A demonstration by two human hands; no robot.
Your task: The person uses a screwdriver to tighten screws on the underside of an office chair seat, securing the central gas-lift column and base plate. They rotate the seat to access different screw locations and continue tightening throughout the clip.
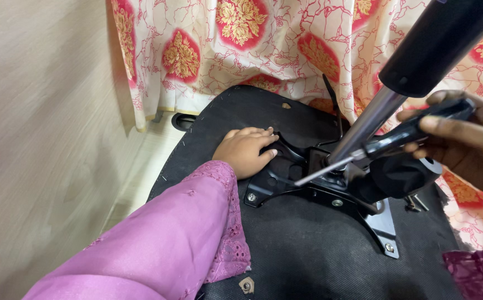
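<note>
1. Your left hand lies flat, fingers spread, on the black metal mechanism plate, pinning it against the upturned seat base.
2. Your right hand wraps closed around the screwdriver, tip angled left into the plate's centre.
3. The gas cylinder rises far right, just beside the driver.

The chair seat underside fills the lower centre of the frame; the mounting plate lies on it, the gas cylinder rising to the upper right, the curtain behind.
</note>
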